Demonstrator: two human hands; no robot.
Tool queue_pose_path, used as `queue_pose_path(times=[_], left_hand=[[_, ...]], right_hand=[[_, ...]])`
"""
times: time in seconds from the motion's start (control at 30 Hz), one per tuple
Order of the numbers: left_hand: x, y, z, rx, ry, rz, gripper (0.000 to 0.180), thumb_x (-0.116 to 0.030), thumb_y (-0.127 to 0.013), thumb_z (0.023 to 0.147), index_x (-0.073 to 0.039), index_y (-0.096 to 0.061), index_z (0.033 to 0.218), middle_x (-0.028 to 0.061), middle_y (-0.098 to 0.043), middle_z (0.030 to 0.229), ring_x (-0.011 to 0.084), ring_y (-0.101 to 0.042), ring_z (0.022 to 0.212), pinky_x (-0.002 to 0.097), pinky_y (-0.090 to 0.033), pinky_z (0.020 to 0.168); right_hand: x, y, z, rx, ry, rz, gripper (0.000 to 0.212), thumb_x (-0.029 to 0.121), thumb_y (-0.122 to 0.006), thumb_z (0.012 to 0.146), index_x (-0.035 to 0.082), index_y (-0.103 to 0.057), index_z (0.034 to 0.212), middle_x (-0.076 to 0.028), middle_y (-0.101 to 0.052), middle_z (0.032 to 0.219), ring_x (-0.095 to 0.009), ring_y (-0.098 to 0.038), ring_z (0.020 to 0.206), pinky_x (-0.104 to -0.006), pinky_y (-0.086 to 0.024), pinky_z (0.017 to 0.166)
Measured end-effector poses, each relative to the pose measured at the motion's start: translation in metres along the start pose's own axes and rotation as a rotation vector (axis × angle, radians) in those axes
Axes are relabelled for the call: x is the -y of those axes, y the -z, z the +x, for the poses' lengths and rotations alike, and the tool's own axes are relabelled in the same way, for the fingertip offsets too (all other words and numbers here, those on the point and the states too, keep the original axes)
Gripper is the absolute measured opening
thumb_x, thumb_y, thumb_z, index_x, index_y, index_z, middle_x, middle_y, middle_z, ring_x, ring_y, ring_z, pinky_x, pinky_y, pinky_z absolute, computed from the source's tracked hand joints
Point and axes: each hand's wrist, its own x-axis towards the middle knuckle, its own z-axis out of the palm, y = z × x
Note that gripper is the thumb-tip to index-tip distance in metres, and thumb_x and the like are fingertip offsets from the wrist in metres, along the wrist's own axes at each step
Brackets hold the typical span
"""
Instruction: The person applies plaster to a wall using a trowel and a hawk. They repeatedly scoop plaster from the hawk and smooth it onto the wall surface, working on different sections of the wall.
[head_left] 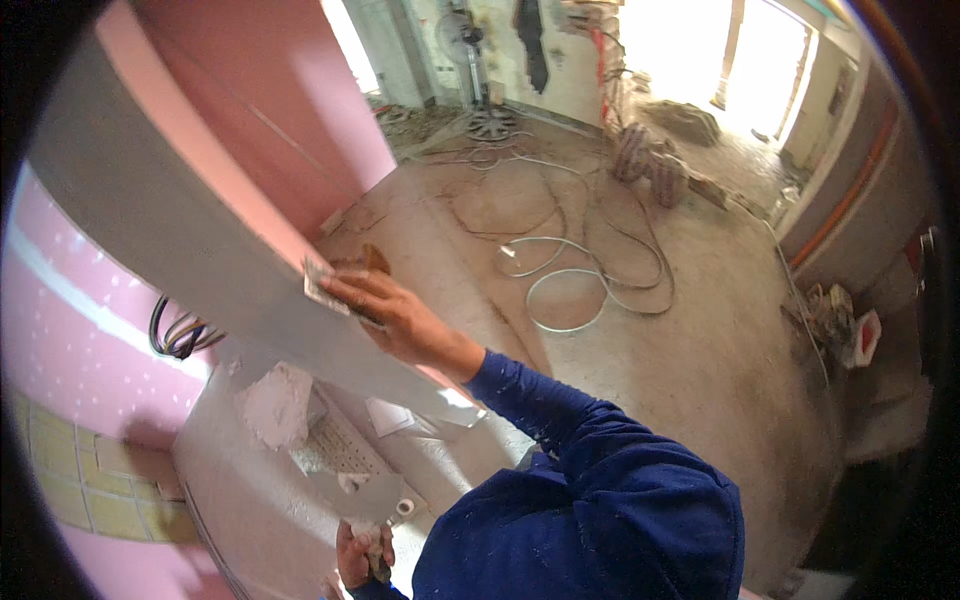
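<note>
My right hand (405, 318) reaches out from a blue sleeve, fingers closed round a small flat scraper (322, 288). The scraper's pale blade rests against the edge of a long grey-white wall end (215, 215), which has a pink side face. Low in the view, my left hand (356, 556) is wrapped round the whitish, crusted handle of a wide putty knife. The knife's broad grey blade (375, 493) carries a small lump of white putty (351, 482). My fingers and the low angle hide part of its handle.
Pink wallboard (95, 320) with white filler spots stands left, with a cable bundle (180, 330) poking out. A pale mound (277, 405) lies beside a speckled board (343, 446) on the floor. Looped cable (567, 300), a standing fan (485, 90) and sacks (650, 168) are farther off.
</note>
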Motion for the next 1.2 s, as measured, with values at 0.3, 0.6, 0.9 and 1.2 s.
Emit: queue_pose_path(times=[0.3,0.6,0.9,1.2], left_hand=[[0.035,0.052,-0.005,-0.362,0.302,-0.725,0.058,-0.014,-0.063,0.088,-0.009,-0.042,0.141,0.0162,-0.052,0.119,0.0235,-0.055,0.095,0.0293,-0.051,0.075],[-0.019,-0.041,0.016,0.033,0.164,0.031,0.053,-0.024,-0.065,0.083,0.003,-0.048,0.126,0.0172,-0.064,0.09,0.0176,-0.057,0.051,0.0255,-0.048,0.045],[-0.014,-0.037,0.011,0.056,0.173,-0.033,0.052,-0.02,-0.063,0.084,0.001,-0.048,0.129,0.0186,-0.063,0.09,0.017,-0.057,0.053,0.0247,-0.047,0.044],[0.0,-0.023,0.013,0.077,0.107,-0.066,0.049,-0.017,-0.059,0.087,0.003,-0.047,0.13,0.0183,-0.064,0.093,0.0185,-0.058,0.055,0.0264,-0.047,0.046]], right_hand=[[-0.076,-0.03,-0.127,0.238,-0.239,-0.038,0.068,0.001,-0.058,0.088,0.018,-0.037,0.15,-0.011,-0.047,0.147,-0.034,-0.05,0.128,-0.044,-0.043,0.109],[-0.072,-0.033,-0.188,0.137,-0.482,0.028,0.052,-0.003,-0.049,0.092,0.01,-0.048,0.143,-0.018,-0.054,0.139,-0.036,-0.054,0.124,-0.0403,-0.043,0.105],[-0.026,-0.023,-0.119,0.044,-0.301,-0.018,0.057,-0.005,-0.05,0.089,0.013,-0.048,0.143,-0.018,-0.056,0.134,-0.036,-0.056,0.118,-0.0422,-0.047,0.1],[0.019,0.011,-0.173,0.224,-0.514,-0.028,0.054,-0.005,-0.051,0.09,0.013,-0.05,0.141,-0.019,-0.056,0.133,-0.039,-0.055,0.12,-0.0418,-0.046,0.103]])
